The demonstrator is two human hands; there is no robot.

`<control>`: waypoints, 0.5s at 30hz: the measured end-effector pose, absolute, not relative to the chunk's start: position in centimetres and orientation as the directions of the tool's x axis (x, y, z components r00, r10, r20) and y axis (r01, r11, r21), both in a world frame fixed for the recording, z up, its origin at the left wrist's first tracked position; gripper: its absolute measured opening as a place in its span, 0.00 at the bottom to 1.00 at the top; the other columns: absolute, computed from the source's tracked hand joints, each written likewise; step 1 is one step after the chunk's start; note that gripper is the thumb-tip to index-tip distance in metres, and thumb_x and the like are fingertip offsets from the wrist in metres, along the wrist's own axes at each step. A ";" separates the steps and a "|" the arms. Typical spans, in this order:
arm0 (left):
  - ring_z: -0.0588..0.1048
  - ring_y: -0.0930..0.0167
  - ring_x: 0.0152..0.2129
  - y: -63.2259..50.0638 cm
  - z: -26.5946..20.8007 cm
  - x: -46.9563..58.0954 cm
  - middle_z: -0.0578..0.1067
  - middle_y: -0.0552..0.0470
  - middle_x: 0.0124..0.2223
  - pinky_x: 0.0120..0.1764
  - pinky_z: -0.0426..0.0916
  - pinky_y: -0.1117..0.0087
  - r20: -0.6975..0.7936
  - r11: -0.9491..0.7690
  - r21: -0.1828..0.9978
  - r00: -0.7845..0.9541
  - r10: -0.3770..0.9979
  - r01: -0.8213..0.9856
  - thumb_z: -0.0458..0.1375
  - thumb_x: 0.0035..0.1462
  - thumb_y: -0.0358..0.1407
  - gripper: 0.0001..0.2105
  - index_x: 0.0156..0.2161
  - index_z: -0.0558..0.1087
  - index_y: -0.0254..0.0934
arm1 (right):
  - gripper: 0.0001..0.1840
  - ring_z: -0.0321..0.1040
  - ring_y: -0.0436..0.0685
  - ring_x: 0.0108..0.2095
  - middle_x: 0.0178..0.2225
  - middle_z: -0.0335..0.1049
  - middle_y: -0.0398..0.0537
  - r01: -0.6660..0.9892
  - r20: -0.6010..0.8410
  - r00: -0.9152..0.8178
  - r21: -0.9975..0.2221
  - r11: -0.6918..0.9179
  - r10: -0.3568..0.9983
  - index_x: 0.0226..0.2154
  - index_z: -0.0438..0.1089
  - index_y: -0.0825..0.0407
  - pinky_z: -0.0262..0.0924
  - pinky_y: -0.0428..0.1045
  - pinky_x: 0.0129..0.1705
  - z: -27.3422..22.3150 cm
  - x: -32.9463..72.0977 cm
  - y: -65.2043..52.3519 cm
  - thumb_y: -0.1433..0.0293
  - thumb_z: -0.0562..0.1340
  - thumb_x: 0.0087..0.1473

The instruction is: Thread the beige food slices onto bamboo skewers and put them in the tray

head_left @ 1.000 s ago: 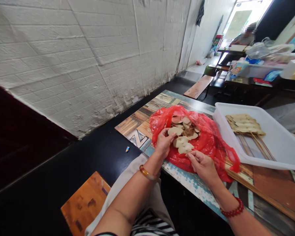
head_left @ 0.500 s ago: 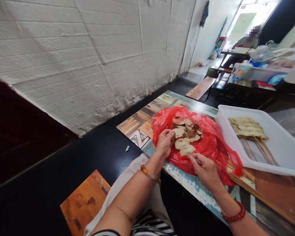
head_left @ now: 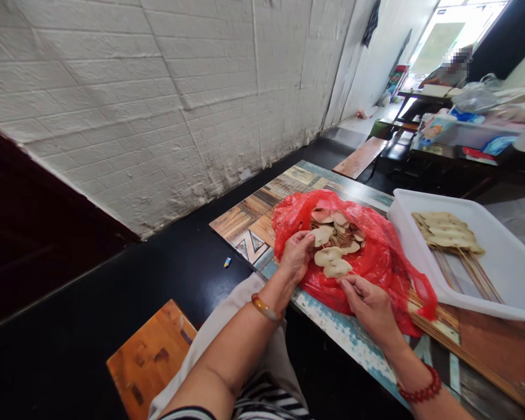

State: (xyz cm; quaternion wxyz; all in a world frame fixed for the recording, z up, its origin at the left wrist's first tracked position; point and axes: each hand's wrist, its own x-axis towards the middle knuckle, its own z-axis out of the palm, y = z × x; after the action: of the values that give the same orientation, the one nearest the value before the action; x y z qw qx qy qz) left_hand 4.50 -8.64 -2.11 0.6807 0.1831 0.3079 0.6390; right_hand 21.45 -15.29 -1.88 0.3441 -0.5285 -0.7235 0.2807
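With thumb and fingers, my left hand [head_left: 296, 255] pinches a thin, pale tan slice [head_left: 322, 235]. My right hand [head_left: 371, 303] is closed at the near end of two similar threaded slices [head_left: 336, 268]; the thin skewer in its fingers is mostly hidden. Both hands are over an opened red plastic bag [head_left: 382, 262], where a heap of loose slices [head_left: 342, 238] lies. Right of the bag, a white tray [head_left: 446, 197] holds skewered slices [head_left: 448, 232] with their bare sticks toward me. A bundle of wooden skewers [head_left: 468, 356] lies on the table near my right forearm.
The patterned table [head_left: 256, 224] stands near a white brick-textured wall [head_left: 192, 87]. A wooden stool [head_left: 151, 361] is at lower left, and a bench [head_left: 361, 157] stands beyond the table. Farther back, a person [head_left: 446, 73] sits near a table with plastic bags and boxes [head_left: 450, 134].
The view has shifted slightly, so the table and tray appear a little farther right. Both hands keep nearly the same pose and hold.
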 end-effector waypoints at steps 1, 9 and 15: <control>0.78 0.66 0.27 -8.7 -2.1 4.5 0.78 0.49 0.30 0.36 0.71 0.65 -0.181 0.116 0.640 -0.003 0.984 -0.759 0.67 0.40 0.36 0.15 0.34 0.69 0.34 | 0.17 0.65 0.53 0.22 0.21 0.69 0.45 0.569 0.201 -0.210 -0.770 0.287 0.957 0.31 0.72 0.53 0.57 0.46 0.25 -1.9 21.5 -15.3 0.60 0.54 0.59; 0.78 0.65 0.29 -8.7 -1.7 4.4 0.77 0.50 0.30 0.37 0.71 0.64 -0.186 0.107 0.625 -0.015 0.982 -0.773 0.67 0.39 0.35 0.16 0.34 0.69 0.34 | 0.17 0.66 0.51 0.22 0.21 0.70 0.44 0.588 0.255 -0.222 -0.735 0.338 0.941 0.31 0.74 0.54 0.59 0.45 0.26 -2.4 21.6 -15.1 0.61 0.55 0.59; 0.78 0.64 0.30 -8.6 -1.9 4.4 0.76 0.51 0.30 0.37 0.71 0.63 -0.181 0.107 0.621 -0.009 0.983 -0.777 0.68 0.38 0.36 0.17 0.32 0.67 0.35 | 0.17 0.68 0.52 0.24 0.23 0.72 0.45 0.598 0.266 -0.221 -0.723 0.345 0.938 0.30 0.73 0.54 0.61 0.45 0.28 -2.4 21.5 -15.0 0.61 0.55 0.59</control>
State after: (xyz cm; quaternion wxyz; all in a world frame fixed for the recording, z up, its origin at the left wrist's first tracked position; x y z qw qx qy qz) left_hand 4.37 -8.60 -1.93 0.6819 0.1738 0.2972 0.6453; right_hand 21.52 -15.05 -2.38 0.3489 -0.5175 -0.7423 0.2439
